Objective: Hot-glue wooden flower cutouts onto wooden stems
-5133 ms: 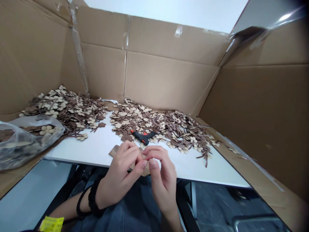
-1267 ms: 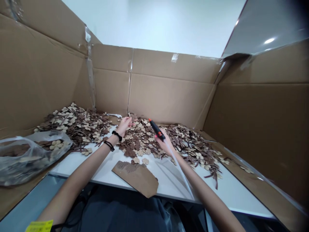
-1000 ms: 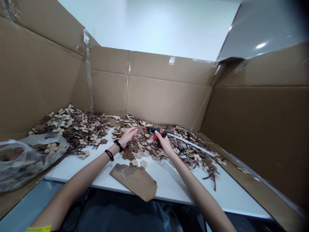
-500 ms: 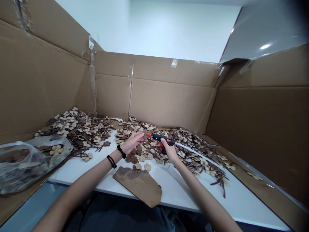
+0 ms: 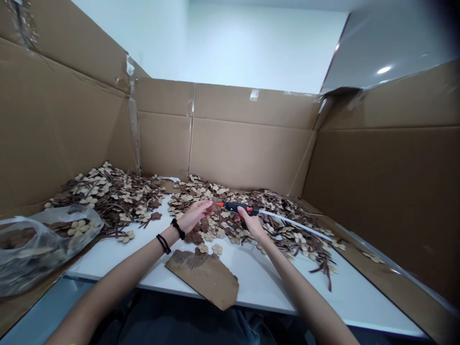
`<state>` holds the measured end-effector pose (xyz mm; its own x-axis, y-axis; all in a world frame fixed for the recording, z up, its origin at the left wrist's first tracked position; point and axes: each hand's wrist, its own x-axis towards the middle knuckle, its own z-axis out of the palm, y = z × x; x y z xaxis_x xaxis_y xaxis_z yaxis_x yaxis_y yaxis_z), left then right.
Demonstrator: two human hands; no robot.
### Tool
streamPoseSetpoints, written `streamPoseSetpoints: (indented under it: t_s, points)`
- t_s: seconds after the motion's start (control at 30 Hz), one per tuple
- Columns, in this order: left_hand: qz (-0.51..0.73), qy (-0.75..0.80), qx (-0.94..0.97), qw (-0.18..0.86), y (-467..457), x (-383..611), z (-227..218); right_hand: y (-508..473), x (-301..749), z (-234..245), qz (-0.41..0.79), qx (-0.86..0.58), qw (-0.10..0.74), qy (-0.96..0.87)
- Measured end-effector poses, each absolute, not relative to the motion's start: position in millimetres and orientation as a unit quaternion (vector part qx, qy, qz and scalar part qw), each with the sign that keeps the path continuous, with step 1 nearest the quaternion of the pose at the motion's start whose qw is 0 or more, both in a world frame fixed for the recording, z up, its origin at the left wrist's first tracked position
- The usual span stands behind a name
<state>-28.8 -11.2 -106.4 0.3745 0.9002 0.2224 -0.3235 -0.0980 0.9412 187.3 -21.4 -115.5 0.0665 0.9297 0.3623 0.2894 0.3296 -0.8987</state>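
Note:
My right hand (image 5: 252,225) is wrapped around the handle of a black and orange glue gun (image 5: 235,207). Out of its back end runs a long whitish glue stick (image 5: 294,223), slanting to the right. The orange nozzle points left, close to the fingertips of my left hand (image 5: 196,215). Those fingers pinch a small brown flower-shaped piece (image 5: 216,199), partly hidden by the fingers and nozzle. Whether the nozzle touches it I cannot tell. Below both hands lie loose brown and cream flower cutouts (image 5: 209,235) on the white table (image 5: 260,273).
A torn cardboard piece (image 5: 204,280) lies at the table's front edge. At the left stands a clear plastic bag (image 5: 46,254) of flower pieces beside a heaped pile (image 5: 115,191). Another pile (image 5: 283,211) spreads rightward. Tall cardboard walls (image 5: 247,148) enclose the table.
The view has shifted slightly. Both hands stay close together, with the glue gun's nozzle still at the left fingertips and the brown piece still pinched.

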Motion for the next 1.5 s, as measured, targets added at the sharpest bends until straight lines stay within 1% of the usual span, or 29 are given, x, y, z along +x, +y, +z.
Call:
streamPoseSetpoints:
  t_s: [0.37,0.47,0.57,0.63,0.77,0.93,1.23,1.33,1.4,1.5]
  points:
    - [0.489,0.266,0.563,0.611,-2.6,-30.5,-112.6,-22.3,186.9,-110.9,0.298,-0.514,0.536,-0.600]
    - [0.528,0.289,0.547,0.582,0.8,-32.9,-112.8,-20.9,187.5,-111.8,0.283,-0.519,0.561,-0.579]
    - [0.558,0.319,0.551,0.532,4.9,-36.3,-112.9,-23.0,186.7,-110.5,0.276,-0.517,0.584,-0.562]
    - [0.541,0.328,0.587,0.504,6.2,-36.9,-113.3,-26.0,184.3,-108.3,0.292,-0.492,0.572,-0.588]
    - [0.471,0.328,0.656,0.490,4.1,-32.7,-115.9,-28.4,177.5,-106.8,0.322,-0.426,0.537,-0.654]
    - [0.413,0.334,0.707,0.467,0.0,-28.0,-117.9,-25.7,173.3,-111.8,0.406,-0.455,0.520,-0.598]
    - [0.378,0.348,0.745,0.426,-1.1,-28.9,-117.2,-23.4,173.6,-116.1,0.442,-0.442,0.510,-0.591]
    - [0.365,0.346,0.761,0.410,0.9,-30.3,-117.5,-21.4,175.0,-117.2,0.444,-0.444,0.518,-0.581]
    - [0.346,0.363,0.785,0.365,1.9,-32.6,-118.7,-20.7,176.7,-115.9,0.438,-0.449,0.533,-0.568]
    - [0.276,0.372,0.860,0.215,1.7,-36.3,-123.0,-20.0,180.2,-111.3,0.440,-0.435,0.567,-0.544]
